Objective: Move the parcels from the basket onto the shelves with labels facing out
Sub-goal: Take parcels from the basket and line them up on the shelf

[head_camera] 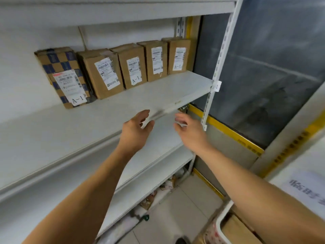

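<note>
Parcels, five cardboard boxes, stand in a row at the back of the white shelf (pixel 158 95), labels outward: a blue-checked box (pixel 63 76) at the left end, four plain brown ones to its right. The basket (pixel 226 224) is cut off at the lower right corner, with brown cardboard inside it. Left hand (pixel 135 131) and right hand (pixel 190 129), blurred, hover before the shelf edge, fingers loosely spread, holding nothing. Label print is unreadable beyond "A-1".
</note>
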{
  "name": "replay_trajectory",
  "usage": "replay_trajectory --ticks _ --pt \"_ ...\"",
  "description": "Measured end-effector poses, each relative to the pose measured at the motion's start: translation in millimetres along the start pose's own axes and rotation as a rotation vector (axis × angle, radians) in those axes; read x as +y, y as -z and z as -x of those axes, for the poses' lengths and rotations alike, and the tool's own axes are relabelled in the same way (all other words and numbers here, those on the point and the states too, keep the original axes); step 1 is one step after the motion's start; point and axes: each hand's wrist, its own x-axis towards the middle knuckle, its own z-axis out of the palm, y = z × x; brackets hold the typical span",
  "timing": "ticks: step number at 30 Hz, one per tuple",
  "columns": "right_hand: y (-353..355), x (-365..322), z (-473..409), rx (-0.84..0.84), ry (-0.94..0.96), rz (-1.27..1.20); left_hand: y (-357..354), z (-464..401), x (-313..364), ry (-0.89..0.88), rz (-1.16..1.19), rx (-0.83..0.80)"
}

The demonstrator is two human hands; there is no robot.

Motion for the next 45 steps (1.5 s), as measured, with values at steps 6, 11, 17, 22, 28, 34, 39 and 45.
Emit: replay_trajectory --ticks 6,11,17,22,28,34,39,45 --pt "83 92 86 0.153 -0.227 0.074 -117 34 46 0.0 0.003 -0.249" --pt "149 187 171 0.226 -0.441 0.092 -233 79 92 -0.01 -0.048 -0.507" --pt "232 287 276 0.335 -0.682 0.053 -382 153 147 0.004 -0.019 -0.773" --pt "287 348 350 0.46 -0.847 0.046 -490 228 178 0.017 -0.023 -1.009" --pt "328 393 417 0.566 -0.994 0.089 -577 284 213 -0.046 -0.075 -1.22" --pt "369 436 467 0.695 -1.12 0.167 -662 344 244 -0.068 -0.022 -1.434" --pt "395 476 497 0.682 -1.211 0.182 -710 384 249 0.027 -0.034 -1.473" --pt "392 498 504 0.669 -1.347 -0.138 -735 397 243 0.179 -0.105 -1.475"
